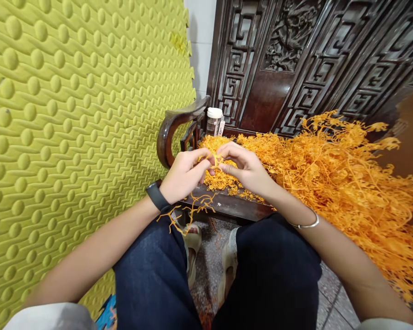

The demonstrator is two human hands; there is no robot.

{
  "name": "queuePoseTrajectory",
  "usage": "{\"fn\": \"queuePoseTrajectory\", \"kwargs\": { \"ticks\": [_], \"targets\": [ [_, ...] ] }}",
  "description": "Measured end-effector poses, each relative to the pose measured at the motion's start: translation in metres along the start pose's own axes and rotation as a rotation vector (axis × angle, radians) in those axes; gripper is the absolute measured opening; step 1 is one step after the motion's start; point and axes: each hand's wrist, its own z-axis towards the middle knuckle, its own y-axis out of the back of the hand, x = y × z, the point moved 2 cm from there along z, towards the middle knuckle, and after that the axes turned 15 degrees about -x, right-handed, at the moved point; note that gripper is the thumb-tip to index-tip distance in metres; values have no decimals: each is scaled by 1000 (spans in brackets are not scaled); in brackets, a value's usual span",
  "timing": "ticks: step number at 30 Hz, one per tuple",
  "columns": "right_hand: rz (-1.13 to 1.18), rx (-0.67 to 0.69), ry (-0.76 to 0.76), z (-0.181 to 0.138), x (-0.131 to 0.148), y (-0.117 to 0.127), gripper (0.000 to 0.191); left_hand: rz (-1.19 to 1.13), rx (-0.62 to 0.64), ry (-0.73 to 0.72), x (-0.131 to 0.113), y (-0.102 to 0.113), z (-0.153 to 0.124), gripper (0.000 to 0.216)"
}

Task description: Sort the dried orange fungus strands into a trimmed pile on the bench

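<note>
My left hand (190,173) and my right hand (244,166) meet in front of me, fingertips pinched on a small orange plastic piece (216,159) with thin, twig-like ends. Both hands are closed on it. Below my left wrist hangs a branching orange plastic sprig (192,211), over my left knee; where its upper end goes I cannot tell. Just behind and under the hands lies a low pile of small orange plastic pieces (218,182) on the dark wooden bench (242,206).
A large heap of orange plastic sprigs (344,178) covers the bench to the right. A lidded clear bottle (214,123) stands at the back, beside the curved armrest (167,137). Yellow padded matting (89,101) rises on the left. A carved wooden backrest (268,91) closes off the back.
</note>
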Motion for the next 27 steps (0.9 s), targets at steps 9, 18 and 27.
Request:
{"fn": "queuePoseTrajectory", "kwargs": {
  "ticks": [9, 18, 27],
  "targets": [
    [198, 20, -237, -1, 2, 0, 15, -146, 27, 114, -3, 2, 0, 19],
    [344, 129, -346, 0, 0, -3, 16, -307, 162, 318, 2, 9, -6, 13],
    [373, 266, -293, -2, 2, 4, 11, -395, 289, 314, -4, 7, -17, 8]
  ]
}}
